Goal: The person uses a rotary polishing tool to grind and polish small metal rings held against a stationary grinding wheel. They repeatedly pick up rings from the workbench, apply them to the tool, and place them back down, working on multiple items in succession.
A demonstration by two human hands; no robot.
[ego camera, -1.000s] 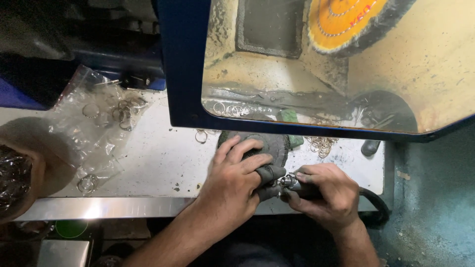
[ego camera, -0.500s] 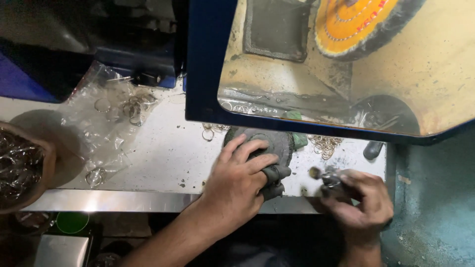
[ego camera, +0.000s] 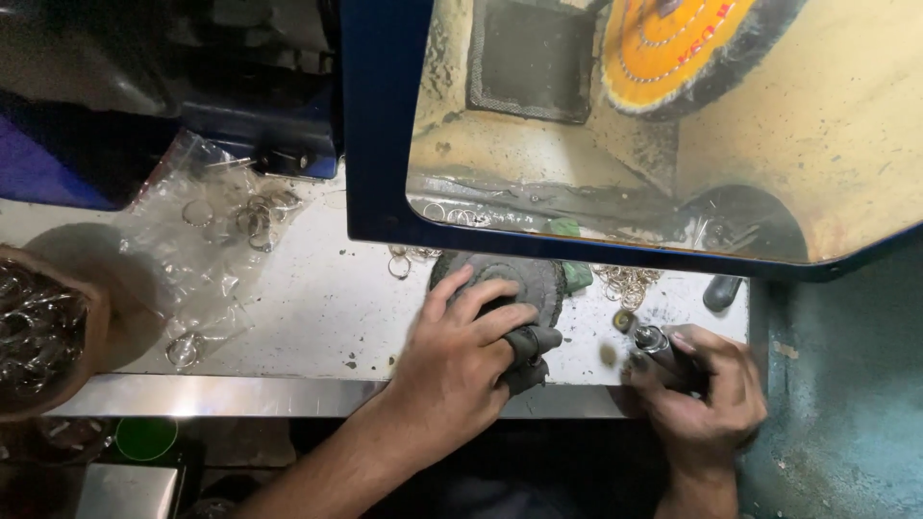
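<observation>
Hood [ego camera: 385, 144]: blue-framed enclosure above and beyond both hands, with an orange buffing wheel [ego camera: 673, 48] inside.
Bench [ego camera: 317, 298]: pale, dusty surface under both hands.
Plastic bag [ego camera: 207, 259]: clear, crumpled, well to the left of the left hand, with metal rings on it.
Left hand [ego camera: 461, 356]: fingers spread flat, pressing on the dark round pad [ego camera: 510, 279], thumb wrapped in grey cloth.
Right hand [ego camera: 702, 384]: curled shut around a small dark tool [ego camera: 654, 341] with a metal tip, near the bench edge.
Loose rings [ego camera: 625, 284]: small pile just beyond the right hand.
</observation>
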